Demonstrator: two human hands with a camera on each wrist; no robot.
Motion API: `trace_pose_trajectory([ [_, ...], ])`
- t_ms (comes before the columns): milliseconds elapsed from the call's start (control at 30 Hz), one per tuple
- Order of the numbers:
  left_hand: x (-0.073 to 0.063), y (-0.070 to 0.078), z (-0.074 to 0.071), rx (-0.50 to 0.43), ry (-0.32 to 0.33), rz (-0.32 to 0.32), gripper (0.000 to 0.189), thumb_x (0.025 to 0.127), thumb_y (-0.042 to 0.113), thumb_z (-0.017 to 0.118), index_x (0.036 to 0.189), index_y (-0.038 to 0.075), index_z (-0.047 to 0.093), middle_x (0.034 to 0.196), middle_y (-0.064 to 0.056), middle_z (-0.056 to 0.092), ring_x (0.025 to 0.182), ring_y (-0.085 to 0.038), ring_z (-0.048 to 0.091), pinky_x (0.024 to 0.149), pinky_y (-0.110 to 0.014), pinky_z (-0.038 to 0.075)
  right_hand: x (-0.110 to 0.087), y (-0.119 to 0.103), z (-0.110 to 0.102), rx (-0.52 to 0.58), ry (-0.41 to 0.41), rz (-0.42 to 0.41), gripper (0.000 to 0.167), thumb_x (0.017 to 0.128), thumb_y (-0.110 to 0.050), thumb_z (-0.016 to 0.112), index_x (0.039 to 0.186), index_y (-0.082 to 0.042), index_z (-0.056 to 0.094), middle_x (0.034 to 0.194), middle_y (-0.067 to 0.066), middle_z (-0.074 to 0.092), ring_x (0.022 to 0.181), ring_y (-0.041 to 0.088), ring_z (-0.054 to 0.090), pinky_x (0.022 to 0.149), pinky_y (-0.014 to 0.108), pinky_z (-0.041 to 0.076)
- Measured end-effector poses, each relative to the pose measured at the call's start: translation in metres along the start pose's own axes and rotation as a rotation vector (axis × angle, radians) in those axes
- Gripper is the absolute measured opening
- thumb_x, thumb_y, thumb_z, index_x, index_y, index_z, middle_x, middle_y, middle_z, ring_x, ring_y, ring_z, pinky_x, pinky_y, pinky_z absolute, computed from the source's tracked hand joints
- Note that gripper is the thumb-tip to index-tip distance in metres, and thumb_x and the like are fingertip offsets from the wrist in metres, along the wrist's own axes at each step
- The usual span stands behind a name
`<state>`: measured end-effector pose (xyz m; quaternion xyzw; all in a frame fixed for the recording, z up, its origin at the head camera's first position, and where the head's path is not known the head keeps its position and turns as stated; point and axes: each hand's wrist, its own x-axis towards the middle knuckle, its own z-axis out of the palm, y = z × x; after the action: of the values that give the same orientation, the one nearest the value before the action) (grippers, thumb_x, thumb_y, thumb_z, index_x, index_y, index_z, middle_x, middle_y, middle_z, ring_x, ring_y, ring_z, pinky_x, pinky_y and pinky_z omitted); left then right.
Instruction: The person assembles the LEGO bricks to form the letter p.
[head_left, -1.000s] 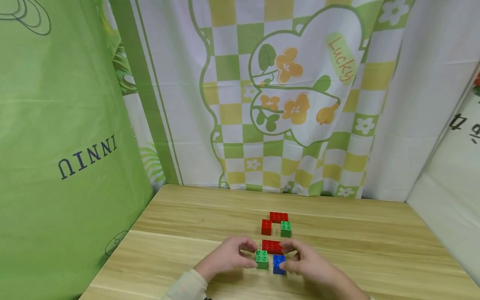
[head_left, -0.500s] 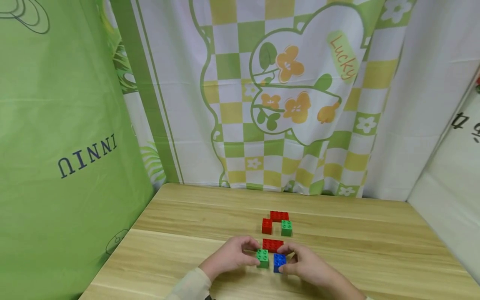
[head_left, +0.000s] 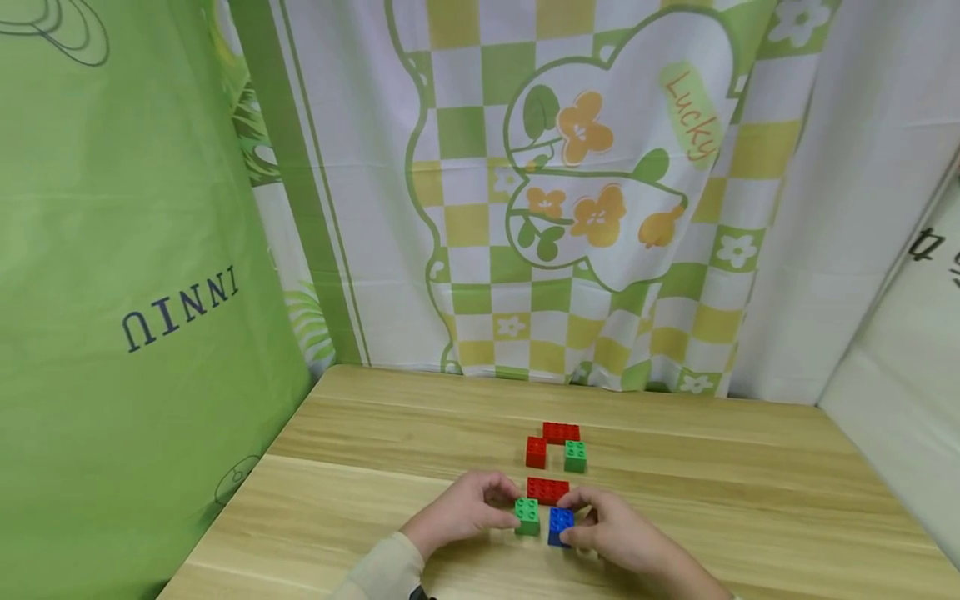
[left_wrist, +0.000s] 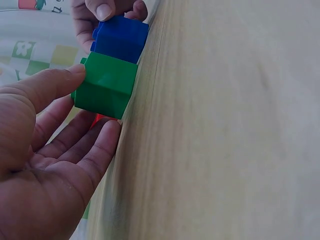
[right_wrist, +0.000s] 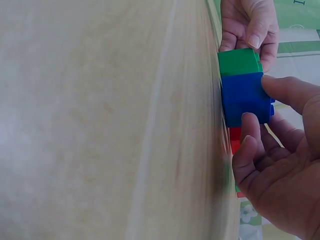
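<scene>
My left hand (head_left: 468,510) pinches a green square toy brick (head_left: 527,517) between thumb and fingers, at the table's near side. Just right of it, a blue square brick (head_left: 560,527) is pinched by my right hand (head_left: 611,529). A narrow gap separates the two bricks in the head view. Behind them lies a long red brick (head_left: 548,490), touched by neither hand. In the left wrist view the thumb presses the studded edge of the green brick (left_wrist: 106,85). From the right wrist, the thumb meets the blue brick (right_wrist: 245,99) with curled fingers below.
Farther back on the wooden table (head_left: 390,417) are a small red brick (head_left: 536,452), another green brick (head_left: 575,456) and a second long red brick (head_left: 561,432). A patterned curtain (head_left: 480,208) hangs behind, and a green cloth (head_left: 150,400) at the left.
The right hand's fingers have drawn in from over the long red brick's right end to the blue brick. The left hand and bricks hold nearly still; the view shifts slightly.
</scene>
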<state>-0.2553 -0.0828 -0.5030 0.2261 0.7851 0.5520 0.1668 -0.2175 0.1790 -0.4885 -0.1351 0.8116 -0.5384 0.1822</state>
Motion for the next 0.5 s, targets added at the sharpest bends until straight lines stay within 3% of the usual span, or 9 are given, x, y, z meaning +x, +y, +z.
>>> trace_pose_trajectory([
  [200, -0.001, -0.001, 0.000, -0.013, -0.009, -0.003, 0.025, 0.081, 0.010, 0.080, 0.104, 0.012, 0.070, 0.104, 0.005, 0.070, 0.099, -0.016, 0.065, 0.087, -0.025, 0.050, 0.000, -0.003, 0.000, 0.004, 0.010, 0.031, 0.041, 0.084, -0.022, 0.078, 0.117, -0.005, 0.061, 0.088, 0.009, 0.060, 0.072, 0.021, 0.055, 0.054, 0.030, 0.045],
  [500, 0.000, -0.001, -0.003, 0.030, -0.018, 0.003, 0.027, 0.082, 0.015, 0.080, 0.106, 0.014, 0.069, 0.103, 0.008, 0.068, 0.098, -0.013, 0.064, 0.086, -0.026, 0.050, 0.000, -0.018, -0.003, 0.036, 0.062, -0.005, 0.043, 0.084, -0.023, 0.078, 0.118, -0.004, 0.061, 0.084, 0.011, 0.057, 0.074, 0.021, 0.052, 0.056, 0.029, 0.045],
])
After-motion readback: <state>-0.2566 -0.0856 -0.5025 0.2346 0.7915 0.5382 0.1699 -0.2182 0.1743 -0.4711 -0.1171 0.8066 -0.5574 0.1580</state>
